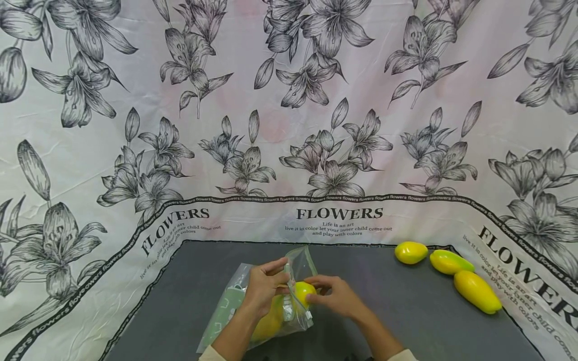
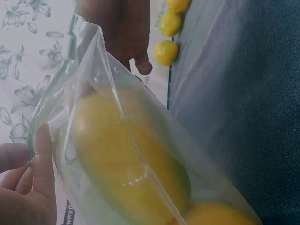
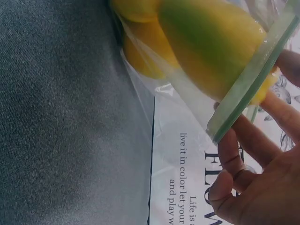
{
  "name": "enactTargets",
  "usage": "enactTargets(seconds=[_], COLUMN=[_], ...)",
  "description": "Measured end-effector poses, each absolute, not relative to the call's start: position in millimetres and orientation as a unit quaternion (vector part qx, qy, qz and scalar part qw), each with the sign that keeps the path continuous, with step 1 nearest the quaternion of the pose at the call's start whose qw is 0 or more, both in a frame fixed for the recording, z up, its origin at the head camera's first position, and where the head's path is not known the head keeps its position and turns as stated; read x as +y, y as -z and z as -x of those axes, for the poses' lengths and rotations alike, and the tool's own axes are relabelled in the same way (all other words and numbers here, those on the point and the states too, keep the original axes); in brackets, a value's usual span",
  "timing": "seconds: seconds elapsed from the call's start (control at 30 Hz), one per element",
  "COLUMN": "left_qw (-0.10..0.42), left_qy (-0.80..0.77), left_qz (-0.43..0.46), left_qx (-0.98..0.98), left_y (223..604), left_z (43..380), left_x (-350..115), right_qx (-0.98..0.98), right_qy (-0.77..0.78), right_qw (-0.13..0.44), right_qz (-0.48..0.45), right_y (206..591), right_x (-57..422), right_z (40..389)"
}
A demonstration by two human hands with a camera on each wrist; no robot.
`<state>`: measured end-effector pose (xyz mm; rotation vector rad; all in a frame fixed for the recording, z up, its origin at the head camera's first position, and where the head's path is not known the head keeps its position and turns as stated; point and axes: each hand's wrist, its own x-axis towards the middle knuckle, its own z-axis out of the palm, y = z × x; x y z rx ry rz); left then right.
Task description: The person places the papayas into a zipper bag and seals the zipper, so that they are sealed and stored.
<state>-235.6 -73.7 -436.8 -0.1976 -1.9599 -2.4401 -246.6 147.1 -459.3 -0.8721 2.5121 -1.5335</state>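
A clear zip bag (image 1: pixel 298 318) with a pale green patterned panel (image 1: pixel 229 303) stands slanted on the dark table. At its mouth, my left hand (image 1: pixel 264 286) pinches the edge between thumb and fingers. My right hand (image 1: pixel 334 296) holds the end of a yellow-green mango (image 1: pixel 303 292) in the bag's opening. Most of that mango (image 3: pixel 211 42) lies inside the plastic in the right wrist view, with fingertips (image 3: pixel 276 105) at its outer end beside the green zip strip (image 3: pixel 253 77). Another yellow mango (image 1: pixel 268 321) rests deeper in the bag, seen through the film.
Three more mangoes lie at the table's back right: a short one (image 1: pixel 411 252), a yellow-green one (image 1: pixel 451 262) and a longer one (image 1: pixel 477 292). Flower-printed cloth (image 1: pixel 338 220) hangs behind and along both sides of the dark tabletop (image 1: pixel 361 265).
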Motion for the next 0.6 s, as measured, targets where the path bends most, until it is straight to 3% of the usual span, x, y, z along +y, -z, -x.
enactTargets(seconds=[0.6], left_qw=[-0.001], left_qy=[0.775], left_qz=[0.065], left_qx=[-0.629], left_y=[435.9], left_z=[234.3], left_x=[-71.0], right_qx=[0.814], right_qy=[0.491], right_qw=[0.035], right_qz=[0.308], right_y=[462.2], right_x=[141.6], right_z=[245.7])
